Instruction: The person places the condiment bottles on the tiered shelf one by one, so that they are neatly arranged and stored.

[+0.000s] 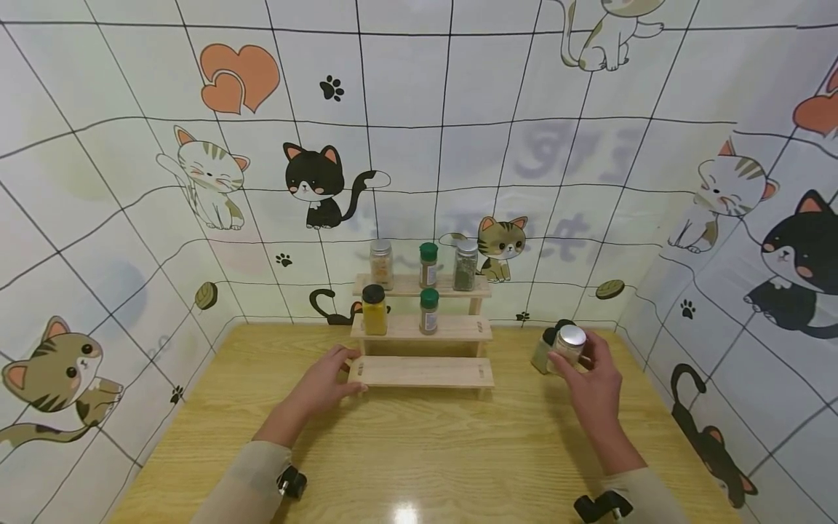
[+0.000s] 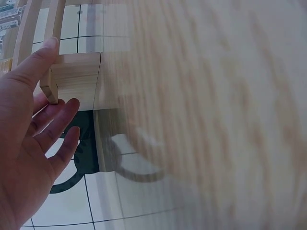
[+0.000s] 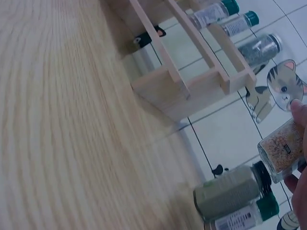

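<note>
A three-step wooden spice rack (image 1: 422, 372) stands on the table against the wall. My left hand (image 1: 322, 381) grips the left end of its lowest step, thumb on top and fingers around the edge in the left wrist view. My right hand (image 1: 599, 378) holds a silver-capped glass spice jar (image 3: 283, 146) with pinkish-orange grains, tilted and raised off the table. Close beside it on the table stand a black-capped jar (image 3: 228, 191) of greenish powder and a green-capped jar (image 3: 237, 219) with a white label.
On the middle step are a black-capped yellow jar (image 1: 374, 313) and a green-capped jar (image 1: 428, 313). The top step bears a silver-capped jar (image 1: 381, 266), a green-capped jar (image 1: 428, 266) and a silver-capped jar of green herbs (image 1: 465, 267). A cat-print wall covering (image 1: 406, 160) surrounds the wooden table (image 1: 419, 451).
</note>
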A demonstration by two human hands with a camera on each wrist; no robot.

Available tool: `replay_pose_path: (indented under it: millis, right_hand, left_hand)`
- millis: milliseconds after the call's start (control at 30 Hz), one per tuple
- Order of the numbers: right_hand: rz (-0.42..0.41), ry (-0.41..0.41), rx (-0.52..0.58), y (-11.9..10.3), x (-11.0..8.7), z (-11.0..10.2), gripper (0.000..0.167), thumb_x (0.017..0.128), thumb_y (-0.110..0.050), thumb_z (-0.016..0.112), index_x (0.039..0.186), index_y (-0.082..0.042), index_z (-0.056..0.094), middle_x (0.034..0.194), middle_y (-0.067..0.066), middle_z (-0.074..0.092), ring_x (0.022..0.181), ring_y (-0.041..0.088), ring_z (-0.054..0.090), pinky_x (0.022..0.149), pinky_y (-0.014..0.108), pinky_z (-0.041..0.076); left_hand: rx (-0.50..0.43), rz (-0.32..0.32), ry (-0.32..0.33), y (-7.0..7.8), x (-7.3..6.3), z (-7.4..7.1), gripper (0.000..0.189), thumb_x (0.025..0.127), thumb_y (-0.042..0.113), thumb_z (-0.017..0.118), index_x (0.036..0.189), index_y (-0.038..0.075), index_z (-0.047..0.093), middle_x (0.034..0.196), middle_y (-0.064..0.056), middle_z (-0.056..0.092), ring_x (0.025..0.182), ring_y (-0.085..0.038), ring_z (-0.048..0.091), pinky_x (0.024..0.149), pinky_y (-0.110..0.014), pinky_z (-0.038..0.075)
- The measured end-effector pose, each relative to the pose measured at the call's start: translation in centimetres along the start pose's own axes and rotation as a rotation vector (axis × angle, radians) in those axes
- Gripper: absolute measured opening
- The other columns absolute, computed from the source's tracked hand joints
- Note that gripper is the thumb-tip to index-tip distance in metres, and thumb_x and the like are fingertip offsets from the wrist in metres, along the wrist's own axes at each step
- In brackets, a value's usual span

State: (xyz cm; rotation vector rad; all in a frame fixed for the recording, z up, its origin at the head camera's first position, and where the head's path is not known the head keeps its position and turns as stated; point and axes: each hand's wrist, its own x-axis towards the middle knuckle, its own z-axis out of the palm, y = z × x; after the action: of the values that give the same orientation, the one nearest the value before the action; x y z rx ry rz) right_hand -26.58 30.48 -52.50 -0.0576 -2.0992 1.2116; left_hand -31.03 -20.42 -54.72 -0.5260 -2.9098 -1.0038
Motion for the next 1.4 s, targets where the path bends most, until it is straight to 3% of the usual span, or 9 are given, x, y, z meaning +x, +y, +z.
replay_pose_path:
  millis: [100,300,500,800,1033,1400]
  right_hand:
    - [0.013,-0.03,0.027,-0.8,0.3,0.8,0.064,0.094,-0.014,0.092,0.151,-0.012,0.063,0.134,0.005,0.069,0.115,0.002,0.06,0.094,0.012,0.048]
    - [-0.045,-0.055,0.057,-2.0,1.4,3.0,0.065,0.092,-0.009,0.093,0.149,-0.007,0.063,0.129,0.007,0.06,0.116,0.007,0.056,0.096,0.013,0.05]
    - [-0.071,-0.106,0.124,-3.5,2.5,5.0,0.064,0.091,-0.01,0.094,0.149,-0.009,0.066,0.128,0.009,0.061,0.115,0.011,0.059,0.095,0.012,0.051]
    - [-0.031,-0.196,0.165,-5.0,3.2,8.0,0.067,0.095,-0.02,0.092,0.154,-0.011,0.062,0.136,0.01,0.061,0.123,0.024,0.061,0.1,0.036,0.058]
    - [-0.038,-0.237,0.263,-6.1,3.6,10.0,0.066,0.094,-0.016,0.093,0.152,-0.01,0.064,0.135,0.012,0.061,0.122,0.025,0.063,0.093,0.017,0.056]
    - [-0.023,-0.295,0.296,-7.2,3.7,12.6,0.067,0.092,-0.013,0.093,0.152,-0.008,0.063,0.136,0.012,0.061,0.123,0.025,0.063,0.094,0.021,0.056]
  left_hand:
    - [0.001,0.004,-0.002,0.0,0.0,0.0,0.069,0.095,0.034,0.092,0.152,0.007,0.062,0.137,-0.005,0.062,0.119,-0.027,0.069,0.098,-0.051,0.059]
    - [0.007,0.003,0.002,-0.1,0.1,0.1,0.068,0.095,0.034,0.092,0.151,0.008,0.063,0.136,-0.005,0.062,0.118,-0.027,0.07,0.097,-0.051,0.06]
    - [0.009,0.012,-0.008,-0.4,0.3,0.1,0.07,0.096,0.033,0.091,0.153,0.006,0.061,0.137,-0.006,0.062,0.118,-0.027,0.069,0.097,-0.051,0.059]
    - [0.009,0.005,-0.008,-0.3,0.3,0.1,0.068,0.095,0.035,0.091,0.151,0.008,0.063,0.138,-0.005,0.061,0.118,-0.026,0.07,0.096,-0.05,0.06]
    - [0.013,0.005,0.003,-0.5,0.3,0.3,0.067,0.094,0.034,0.092,0.149,0.01,0.064,0.137,-0.004,0.061,0.117,-0.025,0.07,0.095,-0.05,0.06]
    - [0.004,-0.006,0.005,-0.4,0.2,0.2,0.067,0.093,0.033,0.093,0.149,0.011,0.064,0.135,-0.003,0.062,0.115,-0.024,0.07,0.093,-0.049,0.061]
